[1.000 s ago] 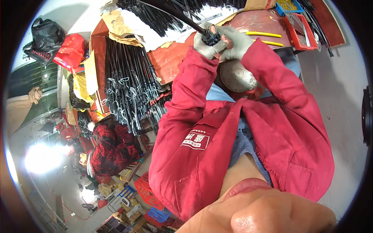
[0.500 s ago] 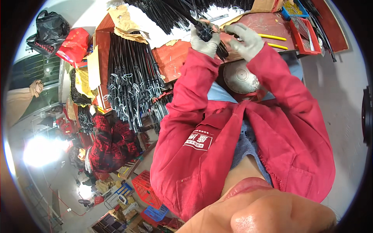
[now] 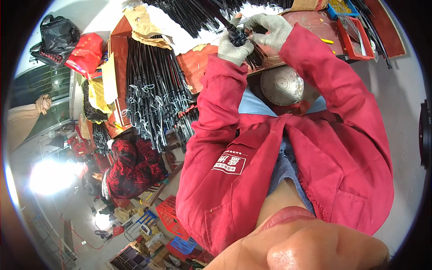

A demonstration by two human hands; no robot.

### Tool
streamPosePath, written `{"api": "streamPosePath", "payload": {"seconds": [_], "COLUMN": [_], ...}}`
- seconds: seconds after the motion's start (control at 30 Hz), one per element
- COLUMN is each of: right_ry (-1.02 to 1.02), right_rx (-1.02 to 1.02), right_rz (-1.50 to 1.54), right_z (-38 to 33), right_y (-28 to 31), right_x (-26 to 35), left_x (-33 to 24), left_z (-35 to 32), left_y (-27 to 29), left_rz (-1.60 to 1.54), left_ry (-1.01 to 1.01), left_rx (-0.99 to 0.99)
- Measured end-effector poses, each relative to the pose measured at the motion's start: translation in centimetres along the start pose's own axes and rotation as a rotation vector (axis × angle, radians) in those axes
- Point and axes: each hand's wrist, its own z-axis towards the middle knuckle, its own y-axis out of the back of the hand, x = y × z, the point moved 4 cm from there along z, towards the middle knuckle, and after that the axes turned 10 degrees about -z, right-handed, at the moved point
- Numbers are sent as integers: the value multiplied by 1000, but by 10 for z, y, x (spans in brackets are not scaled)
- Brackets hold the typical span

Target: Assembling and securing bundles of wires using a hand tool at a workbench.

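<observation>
Both my hands wear pale gloves and meet at the far edge of the red table. My left hand (image 3: pixel 235 50) is wrapped round a black umbrella frame (image 3: pixel 236 36), near its hub, where the thin ribs come together. The frame's shaft slants up and away to the left. My right hand (image 3: pixel 270 32) is at the hub's right side, its fingertips drawn together against the ribs. What those fingertips pinch is too small to make out. Dark rib ends (image 3: pixel 256 58) hang below the hands over the table edge. Beside my right sleeve shows a yellow handle (image 3: pixel 327 41).
Black frames (image 3: pixel 155 90) with white strings hang in a bundle on the left. More black frames (image 3: pixel 180 15) lie on the table's far side. A red bin (image 3: pixel 355 40) and a blue bin (image 3: pixel 342 9) stand right. A round metal disc (image 3: pixel 282 85) sits under the table. A co-worker (image 3: pixel 130 166) bends at lower left.
My right hand has moved left and up to the hub, its fingers closing in. Its sleeve now covers most of the yellow handles. The left hand keeps its hold, shifted slightly left.
</observation>
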Motion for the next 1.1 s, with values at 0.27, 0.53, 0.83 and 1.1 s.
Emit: {"api": "streamPosePath", "payload": {"seconds": [0.27, 0.53, 0.83, 1.1], "right_ry": [-111, -561, -238, -486], "right_rx": [-57, 723, 309, 572], "right_rz": [-16, -1141, -849, -388], "right_z": [-14, -67, -97, -70], "right_y": [1, 48, 64, 44], "right_x": [19, -87, -61, 14], "left_x": [3, 5, 12, 25], "left_z": [-6, -14, -14, -1], "left_y": [-6, 9, 1, 3], "left_rz": [-22, -227, -263, -1191], "left_ry": [-116, -71, -144, 168], "left_rx": [34, -88, -134, 72]}}
